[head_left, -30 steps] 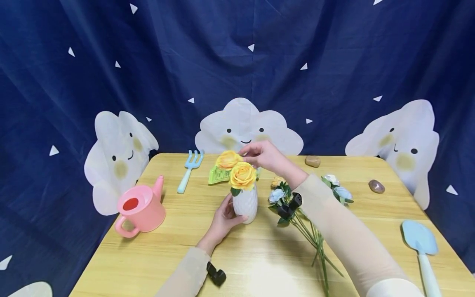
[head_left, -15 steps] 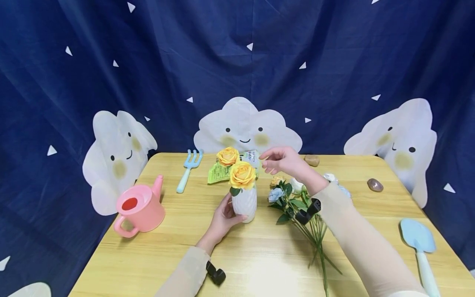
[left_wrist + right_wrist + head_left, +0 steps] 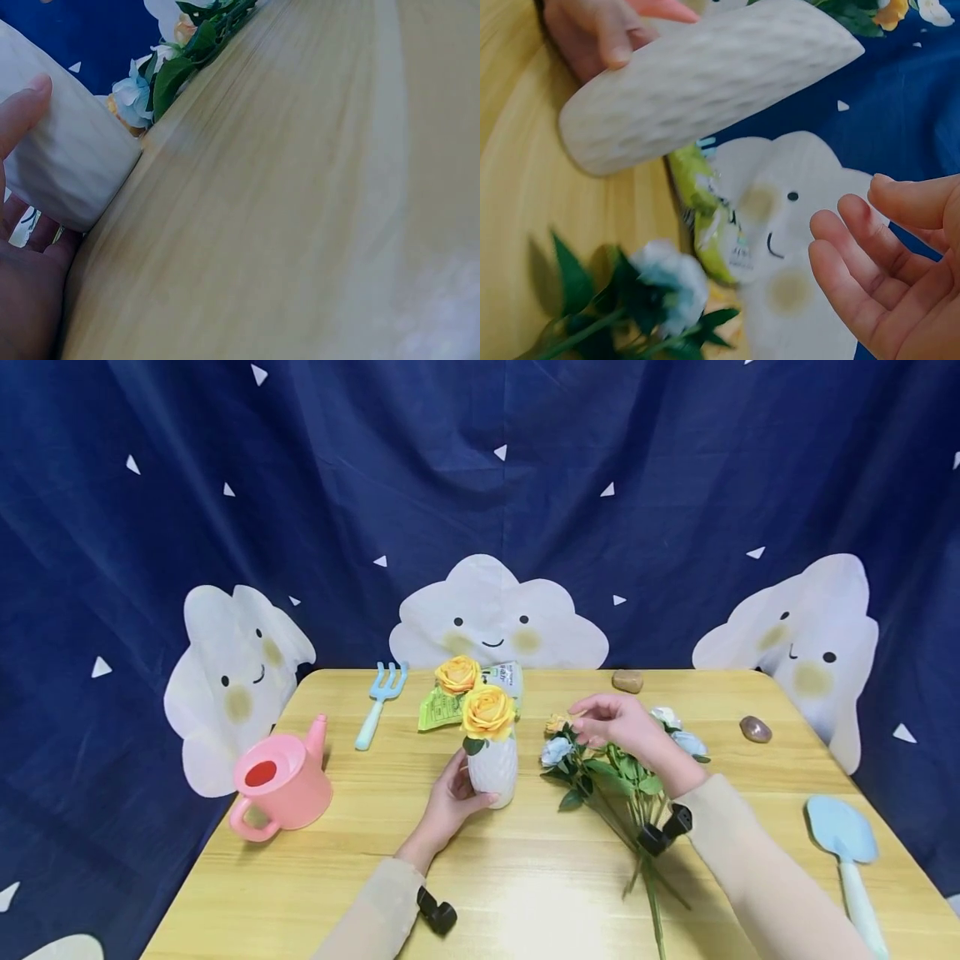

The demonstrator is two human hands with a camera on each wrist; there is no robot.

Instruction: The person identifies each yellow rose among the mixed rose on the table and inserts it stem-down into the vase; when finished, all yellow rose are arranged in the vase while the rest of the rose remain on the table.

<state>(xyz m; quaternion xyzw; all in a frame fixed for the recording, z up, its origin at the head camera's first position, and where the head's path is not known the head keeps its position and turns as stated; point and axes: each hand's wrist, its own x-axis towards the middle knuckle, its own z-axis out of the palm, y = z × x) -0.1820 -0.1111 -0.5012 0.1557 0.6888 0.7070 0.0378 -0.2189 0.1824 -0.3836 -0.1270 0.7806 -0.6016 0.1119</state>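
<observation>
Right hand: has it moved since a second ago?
Yes. The right hand has left the yellow roses in the vase, going right and toward the camera, now over the loose flowers.

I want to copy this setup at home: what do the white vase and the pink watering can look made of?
The white vase looks like matte ceramic, possibly plastic: chalky with dimpled scale relief. The pink watering can looks like moulded plastic: uniform colour, smooth with a soft sheen.

The wooden table (image 3: pixel 360 852) carries a vase (image 3: pixel 493 770), flowers (image 3: pixel 592 768), watering can (image 3: pixel 279 782).
</observation>
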